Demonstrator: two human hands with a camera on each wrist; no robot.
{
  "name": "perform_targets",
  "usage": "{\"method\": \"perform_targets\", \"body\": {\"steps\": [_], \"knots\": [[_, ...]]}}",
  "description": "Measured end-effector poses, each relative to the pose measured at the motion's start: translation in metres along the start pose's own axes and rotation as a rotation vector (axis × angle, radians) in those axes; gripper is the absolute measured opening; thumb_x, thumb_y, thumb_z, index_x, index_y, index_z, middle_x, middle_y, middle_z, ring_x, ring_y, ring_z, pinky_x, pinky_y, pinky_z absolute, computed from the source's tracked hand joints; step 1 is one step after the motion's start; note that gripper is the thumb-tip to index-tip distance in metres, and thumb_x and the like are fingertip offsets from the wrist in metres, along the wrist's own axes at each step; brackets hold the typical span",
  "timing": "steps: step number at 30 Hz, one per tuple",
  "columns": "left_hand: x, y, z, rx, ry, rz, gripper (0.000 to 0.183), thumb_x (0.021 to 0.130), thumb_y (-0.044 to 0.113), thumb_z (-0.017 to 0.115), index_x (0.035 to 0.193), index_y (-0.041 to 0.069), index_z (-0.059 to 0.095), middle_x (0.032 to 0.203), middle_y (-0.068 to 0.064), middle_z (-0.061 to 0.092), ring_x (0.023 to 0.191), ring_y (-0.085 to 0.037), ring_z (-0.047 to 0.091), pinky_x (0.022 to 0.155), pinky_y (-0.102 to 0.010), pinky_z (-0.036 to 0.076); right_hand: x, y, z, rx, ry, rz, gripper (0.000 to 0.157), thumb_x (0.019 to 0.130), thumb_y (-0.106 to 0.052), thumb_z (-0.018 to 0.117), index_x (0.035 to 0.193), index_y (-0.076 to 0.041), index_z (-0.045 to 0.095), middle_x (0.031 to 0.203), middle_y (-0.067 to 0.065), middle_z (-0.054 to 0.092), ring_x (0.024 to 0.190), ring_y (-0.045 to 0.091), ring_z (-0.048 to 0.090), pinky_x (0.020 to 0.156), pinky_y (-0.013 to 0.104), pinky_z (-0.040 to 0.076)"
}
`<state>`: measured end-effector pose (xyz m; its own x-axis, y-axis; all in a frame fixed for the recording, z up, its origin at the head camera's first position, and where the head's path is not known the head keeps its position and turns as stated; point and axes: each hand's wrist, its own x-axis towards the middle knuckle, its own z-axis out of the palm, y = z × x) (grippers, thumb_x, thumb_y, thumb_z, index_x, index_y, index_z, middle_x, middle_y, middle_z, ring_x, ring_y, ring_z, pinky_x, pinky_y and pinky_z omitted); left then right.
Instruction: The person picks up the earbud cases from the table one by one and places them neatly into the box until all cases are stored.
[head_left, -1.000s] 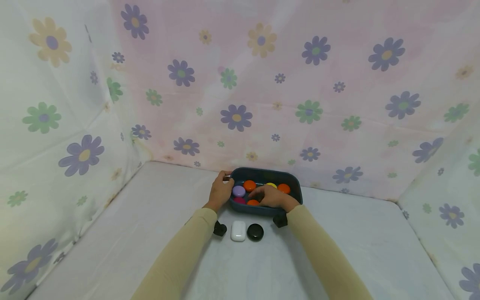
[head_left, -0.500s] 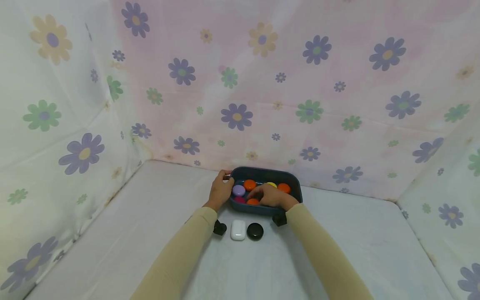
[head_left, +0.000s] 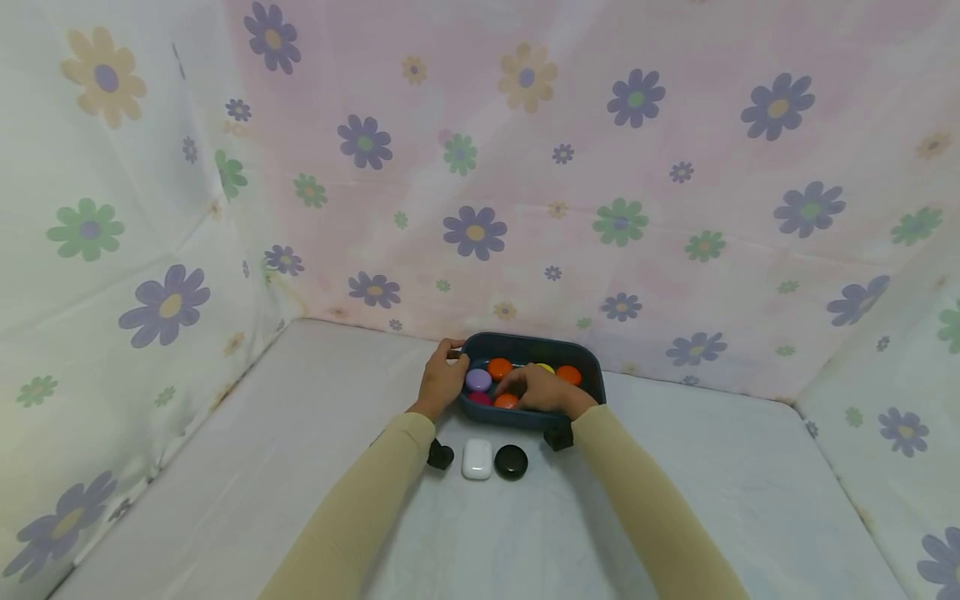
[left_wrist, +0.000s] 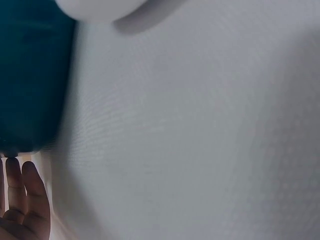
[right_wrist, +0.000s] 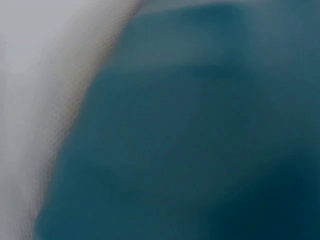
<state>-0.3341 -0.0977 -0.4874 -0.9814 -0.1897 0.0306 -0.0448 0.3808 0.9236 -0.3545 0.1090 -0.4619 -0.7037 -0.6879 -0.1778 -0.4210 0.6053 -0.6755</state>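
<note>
A dark blue tray (head_left: pixel 534 421) stands near the back of the table, with glossy rounded pieces inside. My left hand (head_left: pixel 442 382) holds its left end, thumb at the rim; in the left wrist view the fingers (left_wrist: pixel 34 187) meet the outer end wall. My right hand (head_left: pixel 543 390) reaches in over the front wall, finger and thumb curled round the near orange round piece (head_left: pixel 507 402). Beside it lie a magenta piece (head_left: pixel 480 400) and a lilac piece (head_left: pixel 478 380). Farther back are two orange pieces (head_left: pixel 499 369) and a partly hidden yellow one (head_left: pixel 547 367).
In front of the tray, a white rounded-rectangular piece (head_left: pixel 477 459) and a black round piece (head_left: pixel 512 462) lie side by side on the white table cover (head_left: pixel 750 483). A flowered cloth (head_left: pixel 525 183) hangs behind and at both sides. The right wrist view shows mostly blurred tray wall (right_wrist: pixel 175 140).
Hands, tray and pieces keep their places. Only the head view shifts very slightly.
</note>
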Motion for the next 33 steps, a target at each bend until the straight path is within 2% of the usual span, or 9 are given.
{"method": "perform_targets", "body": {"steps": [4, 10, 14, 25, 33], "knots": [[0.0, 0.0, 0.0, -0.001, 0.0, -0.01, 0.031, 0.095, 0.027, 0.051, 0.126, 0.024, 0.056, 0.122, -0.009, 0.059, 0.107, -0.028, 0.054, 0.091, -0.041, 0.044, -0.002, -0.001, 0.001, 0.009, 0.025, 0.01, 0.033, 0.08, 0.003, 0.069, 0.108, -0.012, 0.072, 0.112, 0.003, 0.069, 0.096, 0.015, 0.061, 0.089, 0.034, 0.052], [0.0, 0.0, 0.0, -0.01, -0.007, -0.017, 0.032, 0.095, 0.027, 0.051, 0.127, 0.023, 0.055, 0.123, -0.009, 0.059, 0.107, -0.028, 0.053, 0.093, -0.042, 0.044, -0.007, -0.002, 0.002, -0.025, 0.127, 0.05, 0.028, 0.079, -0.009, 0.077, 0.105, -0.016, 0.073, 0.111, 0.001, 0.068, 0.092, 0.016, 0.058, 0.082, 0.032, 0.051], [0.0, 0.001, 0.0, -0.016, -0.008, -0.014, 0.033, 0.095, 0.026, 0.051, 0.127, 0.022, 0.055, 0.123, -0.01, 0.059, 0.108, -0.028, 0.053, 0.093, -0.043, 0.044, -0.01, -0.004, 0.001, -0.01, 0.18, 0.082, 0.029, 0.077, -0.01, 0.079, 0.104, -0.017, 0.072, 0.111, 0.002, 0.067, 0.091, 0.017, 0.055, 0.08, 0.032, 0.05], [-0.003, 0.003, -0.002, -0.013, -0.009, -0.021, 0.034, 0.095, 0.027, 0.051, 0.128, 0.022, 0.055, 0.124, -0.01, 0.059, 0.108, -0.029, 0.053, 0.093, -0.043, 0.043, -0.017, -0.01, 0.0, -0.006, 0.219, 0.121, 0.03, 0.076, -0.01, 0.08, 0.102, -0.022, 0.073, 0.117, 0.0, 0.065, 0.104, 0.019, 0.053, 0.09, 0.038, 0.048], [-0.004, 0.004, -0.002, -0.005, -0.006, -0.018, 0.034, 0.095, 0.028, 0.05, 0.128, 0.022, 0.055, 0.123, -0.009, 0.06, 0.111, -0.028, 0.053, 0.093, -0.042, 0.042, -0.025, -0.017, -0.006, 0.012, 0.272, 0.149, 0.033, 0.074, -0.013, 0.083, 0.104, -0.022, 0.072, 0.117, 0.001, 0.065, 0.105, 0.021, 0.056, 0.09, 0.037, 0.05]]}}
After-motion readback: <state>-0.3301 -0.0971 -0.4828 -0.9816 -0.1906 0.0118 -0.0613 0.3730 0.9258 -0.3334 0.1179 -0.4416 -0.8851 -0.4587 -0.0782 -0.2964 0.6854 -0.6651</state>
